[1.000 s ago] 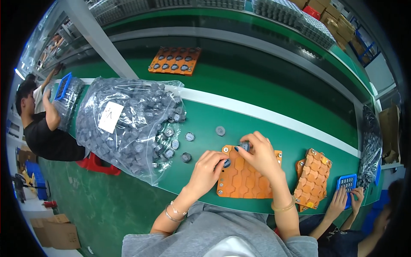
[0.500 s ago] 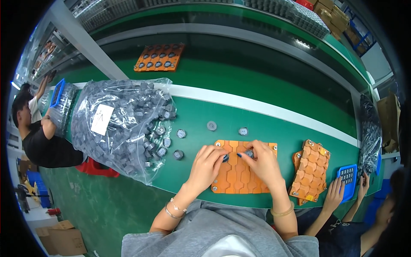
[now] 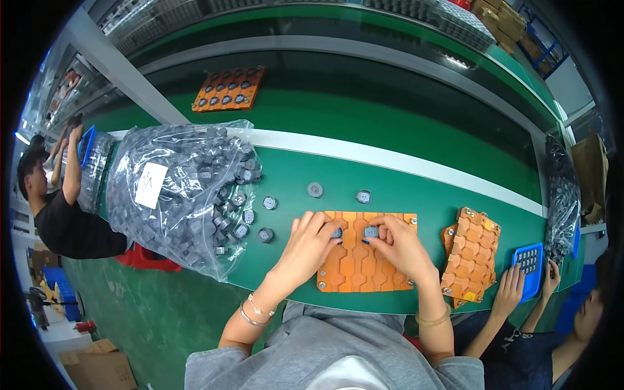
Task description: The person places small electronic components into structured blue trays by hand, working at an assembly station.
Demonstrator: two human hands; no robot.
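Note:
An orange fixture plate [image 3: 365,276] with rows of shaped recesses lies flat on the green bench in front of me. Over its far left part, my left hand [image 3: 304,248] pinches a small grey plastic part [image 3: 337,233] between thumb and fingers. My right hand [image 3: 404,246] grips another small grey plastic part [image 3: 371,231] at the plate's far edge, right of the middle. Whether either part is seated in a recess I cannot tell. Beyond the plate lie a loose grey round part [image 3: 314,190] and a squarish grey part [image 3: 364,196].
A large clear bag [image 3: 175,188] of grey parts spills open at left. Two stacked orange plates [image 3: 471,257] lie at right, near a blue tray [image 3: 532,286] and a co-worker's hands [image 3: 509,289]. A filled orange plate [image 3: 229,89] sits on the green conveyor [image 3: 364,110].
Both hands stay over the plate; the part in my right hand shows more clearly between the fingers. The filled orange plate has shifted left on the conveyor. The person at far left has raised an arm.

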